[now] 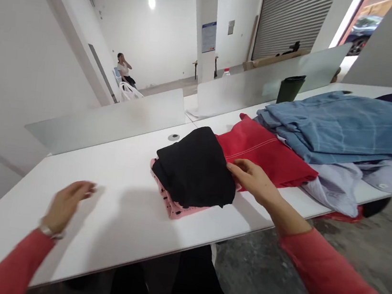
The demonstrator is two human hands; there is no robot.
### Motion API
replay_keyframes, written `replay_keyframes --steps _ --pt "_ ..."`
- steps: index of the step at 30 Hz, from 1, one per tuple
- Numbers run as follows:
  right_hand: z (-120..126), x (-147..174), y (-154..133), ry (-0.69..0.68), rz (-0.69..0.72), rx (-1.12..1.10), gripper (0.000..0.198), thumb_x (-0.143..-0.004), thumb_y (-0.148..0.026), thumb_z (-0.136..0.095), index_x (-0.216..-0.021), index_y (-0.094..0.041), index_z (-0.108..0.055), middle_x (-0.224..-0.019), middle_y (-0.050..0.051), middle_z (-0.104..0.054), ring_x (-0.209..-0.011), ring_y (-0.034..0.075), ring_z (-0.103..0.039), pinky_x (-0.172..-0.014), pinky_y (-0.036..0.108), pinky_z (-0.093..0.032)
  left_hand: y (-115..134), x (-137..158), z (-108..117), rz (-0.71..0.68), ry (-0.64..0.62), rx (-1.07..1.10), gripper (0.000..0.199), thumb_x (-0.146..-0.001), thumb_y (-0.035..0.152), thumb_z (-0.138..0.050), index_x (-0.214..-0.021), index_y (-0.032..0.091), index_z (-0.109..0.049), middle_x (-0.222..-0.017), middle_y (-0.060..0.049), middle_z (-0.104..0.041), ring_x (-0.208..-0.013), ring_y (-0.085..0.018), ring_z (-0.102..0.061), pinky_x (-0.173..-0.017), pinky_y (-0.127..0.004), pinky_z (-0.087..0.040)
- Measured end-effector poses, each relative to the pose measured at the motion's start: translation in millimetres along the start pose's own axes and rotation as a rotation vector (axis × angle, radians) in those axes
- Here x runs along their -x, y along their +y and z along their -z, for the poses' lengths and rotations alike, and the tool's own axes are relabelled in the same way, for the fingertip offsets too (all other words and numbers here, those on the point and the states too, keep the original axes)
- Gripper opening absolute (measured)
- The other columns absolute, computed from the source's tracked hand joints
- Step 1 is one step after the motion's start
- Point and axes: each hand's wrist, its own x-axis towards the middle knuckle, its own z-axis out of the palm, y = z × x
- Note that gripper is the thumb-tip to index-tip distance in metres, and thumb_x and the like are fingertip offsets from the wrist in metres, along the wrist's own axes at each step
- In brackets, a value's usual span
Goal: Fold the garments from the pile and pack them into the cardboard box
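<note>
A folded black garment (196,169) lies on top of a folded pink garment with dark spots (175,210), together making a small stack on the white table. The fingers of my right hand (254,181) reach the right edge of the black cloth, stretched out and not gripping it. Just beyond that hand, a red garment (264,151) with pale stitching is spread beside the stack. My left hand (68,202) hovers over the left part of the table, apart from the clothes. Its fingers are slightly blurred, loosely stretched, with nothing in them.
Blue checked clothes (350,124) are heaped at the right, over pale striped cloth (339,183) near the front edge. A dark green container (290,88) stands behind. Frosted divider panels (120,120) line the back of the table (118,156). A person (124,70) sits far off.
</note>
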Motion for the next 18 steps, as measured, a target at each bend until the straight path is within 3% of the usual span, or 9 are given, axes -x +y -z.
replay_keyframes --steps 2,4,7,9,12,18 --pt "1.9 -12.5 -6.9 -0.060 -0.039 0.045 0.041 -0.071 -0.048 -0.055 -0.094 -0.014 -0.054 -0.087 0.009 -0.060 -0.073 0.016 -0.057 -0.060 0.025 -0.047 23.1 -13.8 -43.9 -0.107 -0.136 0.138 0.039 -0.079 0.048 -0.043 -0.095 0.014 -0.054 -0.095 -0.007 -0.060 -0.087 -0.019 -0.058 -0.077 -0.035 -0.049" --pt "3.1 -22.5 -14.0 -0.098 -0.067 0.106 0.041 -0.070 -0.048 -0.057 -0.091 -0.013 -0.055 -0.081 0.009 -0.060 -0.068 0.016 -0.057 -0.057 0.024 -0.047 53.9 -24.4 -91.0 -0.441 -0.185 0.126 0.049 -0.076 0.053 -0.045 -0.107 0.015 -0.050 -0.112 -0.011 -0.053 -0.100 -0.021 -0.052 -0.082 -0.037 -0.046" --pt "0.9 -35.8 -23.7 -0.142 -0.091 0.174 0.038 -0.069 -0.048 -0.058 -0.086 -0.013 -0.056 -0.077 0.008 -0.059 -0.065 0.015 -0.056 -0.053 0.022 -0.046 90.7 -28.0 -143.8 -0.946 -0.287 -0.078 0.067 -0.065 0.058 -0.056 -0.113 0.013 -0.048 -0.121 -0.015 -0.046 -0.115 -0.027 -0.039 -0.095 -0.043 -0.034" --pt "-3.5 -44.1 -29.0 -0.172 -0.125 0.166 0.037 -0.070 -0.047 -0.057 -0.083 -0.012 -0.055 -0.076 0.008 -0.058 -0.063 0.014 -0.055 -0.052 0.023 -0.046 97.6 -22.3 -163.1 -1.103 -0.352 -0.226 0.069 -0.062 0.061 -0.057 -0.110 0.012 -0.050 -0.118 -0.016 -0.049 -0.114 -0.029 -0.039 -0.095 -0.047 -0.030" --pt "-11.5 -56.3 -33.3 -0.202 -0.175 0.105 0.034 -0.071 -0.044 -0.057 -0.082 -0.012 -0.053 -0.074 0.007 -0.057 -0.060 0.013 -0.053 -0.050 0.023 -0.045 86.3 -8.0 -176.3 -1.117 -0.394 -0.393 0.064 -0.065 0.061 -0.054 -0.107 0.012 -0.052 -0.116 -0.016 -0.051 -0.112 -0.031 -0.040 -0.093 -0.050 -0.028" --pt "-21.0 -87.5 -27.1 -0.274 -0.167 0.038 0.046 -0.063 -0.054 -0.061 -0.082 -0.012 -0.056 -0.072 0.008 -0.059 -0.056 0.013 -0.054 -0.045 0.023 -0.044 65.8 6.4 -187.4 -1.038 -0.276 -0.513 0.045 -0.075 0.038 -0.053 -0.113 0.014 -0.048 -0.118 -0.012 -0.049 -0.117 -0.026 -0.036 -0.099 -0.045 -0.023"
